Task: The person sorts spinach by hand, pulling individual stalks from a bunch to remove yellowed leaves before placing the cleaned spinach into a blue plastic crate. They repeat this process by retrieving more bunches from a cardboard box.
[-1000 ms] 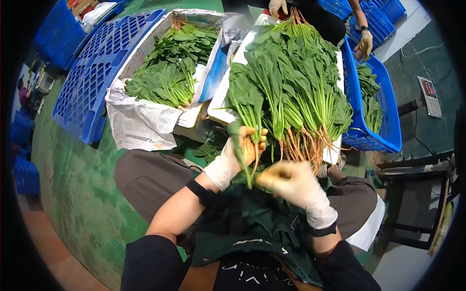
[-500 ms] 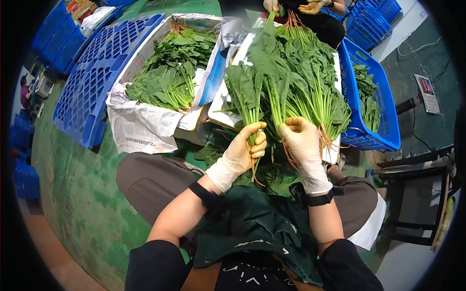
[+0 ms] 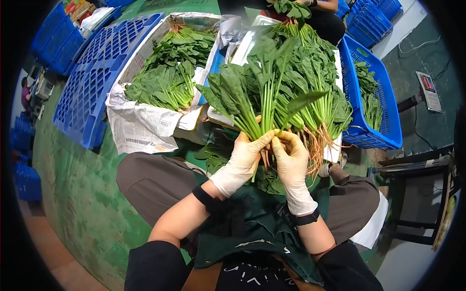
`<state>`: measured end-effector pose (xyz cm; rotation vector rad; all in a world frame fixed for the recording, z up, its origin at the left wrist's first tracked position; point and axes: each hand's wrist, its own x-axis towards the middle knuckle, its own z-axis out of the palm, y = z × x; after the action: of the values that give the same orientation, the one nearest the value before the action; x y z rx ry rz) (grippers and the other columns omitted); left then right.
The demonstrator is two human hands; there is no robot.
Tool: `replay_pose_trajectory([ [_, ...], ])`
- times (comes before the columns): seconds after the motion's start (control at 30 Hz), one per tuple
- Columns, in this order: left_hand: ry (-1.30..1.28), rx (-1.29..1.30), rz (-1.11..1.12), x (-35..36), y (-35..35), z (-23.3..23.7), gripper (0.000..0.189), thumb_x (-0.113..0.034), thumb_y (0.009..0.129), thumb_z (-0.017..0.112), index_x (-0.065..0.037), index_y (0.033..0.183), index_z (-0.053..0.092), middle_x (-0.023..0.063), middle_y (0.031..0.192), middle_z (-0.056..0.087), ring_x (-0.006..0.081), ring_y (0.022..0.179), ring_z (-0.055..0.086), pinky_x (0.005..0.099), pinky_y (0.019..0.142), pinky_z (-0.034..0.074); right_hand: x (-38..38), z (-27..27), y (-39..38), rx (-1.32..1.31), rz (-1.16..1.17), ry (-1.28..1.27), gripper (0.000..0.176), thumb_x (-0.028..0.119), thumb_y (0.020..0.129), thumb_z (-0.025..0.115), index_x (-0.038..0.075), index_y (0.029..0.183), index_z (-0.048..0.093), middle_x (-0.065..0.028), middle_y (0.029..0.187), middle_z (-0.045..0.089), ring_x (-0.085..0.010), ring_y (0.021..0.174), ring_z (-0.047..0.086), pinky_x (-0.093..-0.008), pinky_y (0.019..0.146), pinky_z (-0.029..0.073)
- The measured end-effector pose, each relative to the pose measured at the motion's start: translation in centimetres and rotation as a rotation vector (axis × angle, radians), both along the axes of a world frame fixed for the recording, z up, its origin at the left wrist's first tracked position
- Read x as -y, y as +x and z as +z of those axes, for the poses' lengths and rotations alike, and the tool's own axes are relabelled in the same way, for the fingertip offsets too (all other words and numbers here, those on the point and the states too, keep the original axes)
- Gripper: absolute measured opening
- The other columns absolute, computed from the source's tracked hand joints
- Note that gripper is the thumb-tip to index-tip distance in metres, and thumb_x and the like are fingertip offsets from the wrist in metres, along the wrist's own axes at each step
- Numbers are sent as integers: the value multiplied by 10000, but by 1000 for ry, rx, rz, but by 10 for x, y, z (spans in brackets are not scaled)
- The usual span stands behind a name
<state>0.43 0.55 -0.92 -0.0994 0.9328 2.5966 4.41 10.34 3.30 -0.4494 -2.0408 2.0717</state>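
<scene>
My left hand point(image 3: 244, 157), in a pale glove, is closed around the lower stems of a spinach bunch point(image 3: 264, 97), its leaves fanned upward and reddish roots hanging below. Right beside it, my gloved right hand point(image 3: 291, 155) pinches the stem of a single spinach leaf point(image 3: 305, 105), which slants up to the right. Behind both hands lies a large pile of spinach point(image 3: 318, 72) on a white box, with long orange-brown roots trailing toward me. Loose green leaves point(image 3: 269, 182) lie below my hands, partly hidden by them.
To the left stands a newspaper-lined box point(image 3: 145, 127) with spinach, beside a blue plastic pallet point(image 3: 80, 104). A blue crate point(image 3: 386, 104) holds more spinach at right, near a scale display point(image 3: 428, 91). Across from me, another person's hand point(image 3: 307, 3) is by a spinach bunch.
My hands have come together, and the bunch in my left hand is now fuller and fanned. My right hand now pinches a single leaf. The other person's hands have shifted, with leaves beside them.
</scene>
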Motion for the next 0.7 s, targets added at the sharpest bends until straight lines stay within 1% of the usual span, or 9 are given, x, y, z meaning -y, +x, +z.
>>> replay_pose_trajectory([
  [0.2,123,57,-68,4,-2,-13,413,-116,887,576,-70,1259,401,97,1126,563,221,993,571,376,844,507,6,-8,3,-34,14,41,322,103,789,705,-15,1048,553,-54,904,611,-95,765,574,-215,660,476],
  [0.27,226,4,-84,4,5,-3,445,-127,888,576,-63,1283,383,105,1159,548,231,1042,550,381,835,512,3,-7,3,-67,-7,178,321,134,744,752,-4,985,591,-37,882,604,-94,737,559,-217,647,470],
  [0.33,274,-46,-105,5,4,-8,482,-118,879,587,-49,1300,364,119,1183,532,241,1083,529,390,840,511,-2,-1,2,-100,29,477,268,149,729,765,-2,902,626,-30,888,608,-90,753,558,-222,643,468],
  [0.4,186,-12,-131,8,1,-8,470,-106,872,594,-36,1284,380,114,1185,532,231,1078,534,385,883,485,-5,-3,-1,-120,31,470,237,157,737,758,-11,852,636,-39,883,620,-84,733,569,-220,636,470],
  [0.47,163,-69,-97,7,3,-10,404,-90,875,584,-36,1245,430,105,1159,550,212,1071,540,382,881,483,-7,2,-3,120,40,81,251,165,744,753,-22,860,632,-48,862,627,-89,702,586,-217,634,473],
  [0.53,68,-31,-14,3,4,-10,335,-79,881,571,-30,1198,474,99,1118,573,210,1060,548,399,864,493,-7,-2,-4,126,61,89,228,142,788,713,-35,891,614,-60,839,627,-97,679,600,-215,627,475],
  [0.6,82,-4,-12,5,0,-6,300,-101,899,548,-28,1184,487,112,1105,584,234,1042,561,422,843,501,0,-8,1,4,-5,-113,200,124,835,663,-37,930,590,-72,847,626,-105,721,611,-217,633,477],
  [0.67,280,86,-225,16,-5,-4,299,-139,918,522,-24,1192,483,118,1122,586,252,1012,579,425,849,492,2,-9,7,-25,-15,-208,182,121,869,622,-38,939,567,-70,838,618,-106,704,604,-221,628,477],
  [0.7,292,69,-224,16,-4,-6,303,-166,929,503,-20,1194,483,127,1141,581,260,991,592,426,841,496,-1,-5,10,-61,-23,-430,184,130,870,623,-35,929,567,-67,836,613,-102,685,594,-221,626,476],
])
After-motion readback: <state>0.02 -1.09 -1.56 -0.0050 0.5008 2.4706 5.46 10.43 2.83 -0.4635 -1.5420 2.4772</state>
